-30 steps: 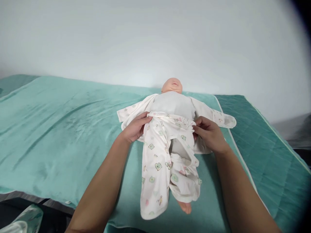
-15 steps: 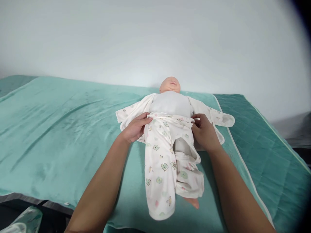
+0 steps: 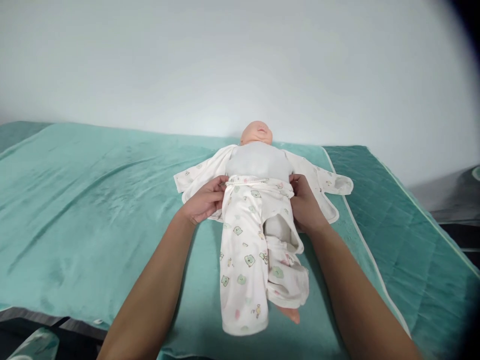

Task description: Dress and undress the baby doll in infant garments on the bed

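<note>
A baby doll (image 3: 256,134) lies on its back on a teal blanket (image 3: 93,200), head toward the wall. It wears white printed trousers (image 3: 243,250), and an open white printed jacket (image 3: 318,182) is spread under its grey torso. My left hand (image 3: 204,202) pinches the waistband at the doll's left-hand side of the picture. My right hand (image 3: 305,205) grips the waistband on the other side, fingers curled. One bare foot (image 3: 290,315) pokes out of the bunched trouser leg.
A darker quilted teal mat (image 3: 405,225) lies to the right under the blanket. A plain white wall stands close behind the doll's head. The bed's front edge runs along the bottom left, with a pale patterned object (image 3: 35,345) below it.
Both hands have drawn the waistband further up toward the doll's belly, and my right hand has shifted inward against the hip. The view has tilted slightly.
</note>
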Motion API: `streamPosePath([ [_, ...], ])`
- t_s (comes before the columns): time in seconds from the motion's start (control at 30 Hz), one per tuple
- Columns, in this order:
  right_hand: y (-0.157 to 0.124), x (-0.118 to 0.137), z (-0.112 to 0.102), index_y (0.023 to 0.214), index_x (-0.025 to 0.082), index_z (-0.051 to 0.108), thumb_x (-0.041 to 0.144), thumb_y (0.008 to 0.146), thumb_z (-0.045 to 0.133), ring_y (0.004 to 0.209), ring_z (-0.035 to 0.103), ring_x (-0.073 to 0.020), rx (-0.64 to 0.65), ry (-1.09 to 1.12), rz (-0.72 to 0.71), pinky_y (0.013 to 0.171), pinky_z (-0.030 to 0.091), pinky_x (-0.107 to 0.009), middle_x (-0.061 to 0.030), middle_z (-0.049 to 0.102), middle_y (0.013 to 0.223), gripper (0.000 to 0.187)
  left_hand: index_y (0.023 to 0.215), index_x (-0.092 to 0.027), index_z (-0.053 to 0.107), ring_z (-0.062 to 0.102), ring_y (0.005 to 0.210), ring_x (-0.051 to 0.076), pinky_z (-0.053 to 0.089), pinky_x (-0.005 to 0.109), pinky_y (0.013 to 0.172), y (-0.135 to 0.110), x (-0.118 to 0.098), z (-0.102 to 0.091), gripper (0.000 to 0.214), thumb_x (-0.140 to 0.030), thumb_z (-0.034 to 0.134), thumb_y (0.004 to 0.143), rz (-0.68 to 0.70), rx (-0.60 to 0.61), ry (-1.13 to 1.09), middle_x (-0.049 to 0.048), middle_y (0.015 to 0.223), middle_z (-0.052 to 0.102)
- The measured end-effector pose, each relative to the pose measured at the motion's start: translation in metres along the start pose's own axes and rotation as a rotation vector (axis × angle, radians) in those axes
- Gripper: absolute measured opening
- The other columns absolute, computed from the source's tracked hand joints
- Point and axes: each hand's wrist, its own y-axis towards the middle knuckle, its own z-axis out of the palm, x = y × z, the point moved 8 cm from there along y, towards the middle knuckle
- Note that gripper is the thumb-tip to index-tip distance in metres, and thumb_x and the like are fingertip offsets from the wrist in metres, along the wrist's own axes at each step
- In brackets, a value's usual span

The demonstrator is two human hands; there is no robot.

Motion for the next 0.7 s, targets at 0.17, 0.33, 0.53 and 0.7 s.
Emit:
streamPosePath([
  [0.17, 0.0, 0.009, 0.007, 0.093, 0.025, 0.049, 0.029, 0.066, 0.075, 0.071, 0.049, -0.0118, -0.05, 0.02, -0.037, 0.059, 0.041, -0.022, 0.0039, 0.057, 0.086, 0.039, 0.11, -0.02, 0.06, 0.061, 0.072, 0.012, 0.049, 0.021, 0.063, -0.001, 0.0, 0.006, 0.054, -0.005, 0.075, 0.061, 0.012, 0.013, 0.08, -0.0008, 0.083, 0.064],
  [0.33, -0.001, 0.0, 0.008, 0.097, 0.026, 0.05, 0.03, 0.063, 0.078, 0.078, 0.059, -0.015, -0.018, 0.125, 0.093, 0.066, 0.05, -0.027, 0.0032, 0.064, 0.093, 0.044, 0.099, -0.018, 0.06, 0.058, 0.068, 0.01, 0.048, 0.02, 0.06, -0.002, -0.004, 0.007, 0.045, -0.011, 0.081, 0.059, 0.032, -0.089, 0.13, -0.0028, 0.079, 0.062],
  [0.53, -0.002, -0.009, -0.002, 0.102, 0.024, 0.061, 0.04, 0.071, 0.077, 0.095, 0.066, -0.0237, 0.053, -0.069, 0.162, 0.083, 0.056, -0.038, -0.0033, 0.072, 0.101, 0.039, 0.105, -0.025, 0.061, 0.057, 0.06, 0.01, 0.046, 0.02, 0.054, -0.006, -0.006, 0.005, 0.046, -0.016, 0.08, 0.064, 0.071, -0.084, 0.116, -0.0041, 0.076, 0.064],
  [0.7, -0.007, -0.006, 0.007, 0.107, 0.022, 0.07, 0.039, 0.078, 0.072, 0.106, 0.067, -0.0249, 0.25, -0.067, 0.178, 0.095, 0.052, -0.038, -0.0042, 0.074, 0.109, 0.033, 0.121, -0.029, 0.061, 0.06, 0.068, 0.012, 0.048, 0.021, 0.063, -0.009, -0.011, -0.001, 0.053, -0.021, 0.075, 0.071, 0.128, -0.138, 0.104, -0.0027, 0.081, 0.066],
])
